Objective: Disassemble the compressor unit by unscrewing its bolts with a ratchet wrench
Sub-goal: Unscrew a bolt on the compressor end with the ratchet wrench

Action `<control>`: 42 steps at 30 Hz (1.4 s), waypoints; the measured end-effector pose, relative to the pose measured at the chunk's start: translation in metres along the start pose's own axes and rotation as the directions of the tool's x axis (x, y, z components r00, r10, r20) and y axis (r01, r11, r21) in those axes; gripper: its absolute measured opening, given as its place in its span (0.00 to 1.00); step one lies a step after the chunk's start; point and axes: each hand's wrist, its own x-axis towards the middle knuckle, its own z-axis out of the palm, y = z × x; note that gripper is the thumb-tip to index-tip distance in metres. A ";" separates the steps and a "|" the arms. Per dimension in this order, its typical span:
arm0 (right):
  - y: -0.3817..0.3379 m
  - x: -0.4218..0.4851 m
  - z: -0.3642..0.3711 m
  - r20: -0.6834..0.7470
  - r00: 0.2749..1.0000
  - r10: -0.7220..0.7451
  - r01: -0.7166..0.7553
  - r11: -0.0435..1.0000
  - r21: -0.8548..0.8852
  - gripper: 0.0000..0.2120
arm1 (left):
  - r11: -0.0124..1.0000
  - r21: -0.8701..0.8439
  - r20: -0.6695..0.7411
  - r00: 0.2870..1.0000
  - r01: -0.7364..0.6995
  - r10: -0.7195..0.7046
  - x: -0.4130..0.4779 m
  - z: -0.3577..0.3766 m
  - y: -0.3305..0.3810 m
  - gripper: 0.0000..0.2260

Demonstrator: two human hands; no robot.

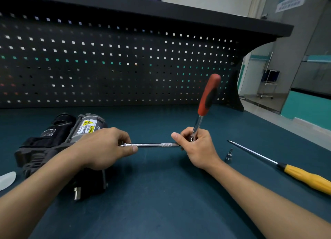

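Fitting of the tool, judged to precede engagement of any bolt. The ratchet wrench (208, 95) is held at its head by the right grip (197, 147), fingers curled round it, the red handle raised. The extension bar (152, 145), projecting leftward, is pinched at its free end by the left grip (105, 147). The compressor unit (59, 136) lies on the table (161, 194) at left, beneath the left forearm. Next, the bar tip would probably have to be seated squarely on a bolt head.
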 end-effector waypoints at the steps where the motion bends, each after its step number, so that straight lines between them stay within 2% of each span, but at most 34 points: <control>1: 0.000 0.000 0.000 -0.007 1.000 -0.021 0.021 1.000 0.014 0.15 | 1.000 0.000 0.003 1.000 -0.001 0.001 0.000 0.000 0.000 0.15; 7: 0.000 0.000 0.004 -0.038 0.996 -0.077 0.079 0.995 0.057 0.14 | 0.999 0.039 0.061 0.998 -0.013 0.010 0.001 -0.002 0.003 0.17; 10: 0.002 0.001 -0.001 0.017 0.999 -0.049 0.049 0.999 0.009 0.15 | 0.999 0.032 0.071 0.997 -0.015 0.013 0.002 -0.002 0.002 0.16; 13: 0.002 0.001 -0.004 0.104 0.988 0.117 -0.114 0.993 -0.038 0.22 | 0.999 0.041 0.089 0.996 -0.021 0.017 0.001 -0.003 0.001 0.17; 16: -0.002 0.005 -0.002 0.106 0.945 0.308 -0.309 0.951 -0.014 0.24 | 0.999 0.032 0.102 0.995 -0.024 0.020 0.001 -0.003 0.001 0.17; 21: -0.011 0.011 0.002 0.110 0.820 0.561 -0.567 0.824 0.024 0.26 | 0.999 0.008 0.094 0.995 -0.032 0.031 0.002 -0.002 0.000 0.17; 25: -0.021 0.012 -0.004 0.278 0.609 0.743 -0.788 0.606 0.106 0.25 | 0.999 -0.020 0.101 0.994 -0.030 0.032 0.003 -0.002 -0.001 0.18; 27: -0.023 0.014 -0.007 0.354 0.538 0.765 -0.830 0.554 0.066 0.25 | 0.999 -0.023 0.098 0.994 -0.035 0.037 0.002 -0.002 -0.001 0.18; 28: -0.024 0.015 -0.008 0.369 0.525 0.767 -0.835 0.547 0.051 0.24 | 0.999 -0.022 0.095 0.995 -0.038 0.040 0.002 -0.002 -0.002 0.18; 30: -0.023 0.015 -0.007 0.364 0.535 0.763 -0.829 0.558 0.050 0.21 | 0.999 -0.009 0.090 0.995 -0.040 0.041 0.002 -0.002 -0.002 0.18; 33: -0.020 0.012 -0.006 0.307 0.599 0.740 -0.791 0.607 0.080 0.19 | 0.998 0.038 0.071 0.997 -0.041 0.038 0.002 0.000 -0.002 0.19; 37: -0.012 0.007 -0.002 0.223 0.751 0.621 -0.652 0.752 0.099 0.20 | 0.996 0.077 0.052 0.998 -0.040 0.036 0.002 0.001 -0.003 0.20; 40: -0.004 0.003 -0.001 0.147 0.878 0.455 -0.470 0.879 0.085 0.20 | 0.996 0.080 0.065 0.997 -0.035 0.030 0.001 0.000 -0.002 0.20; 42: -0.002 0.002 0.000 0.099 0.936 0.338 -0.344 0.937 0.058 0.21 | 0.996 0.081 0.062 0.998 -0.032 0.027 0.001 0.000 -0.001 0.19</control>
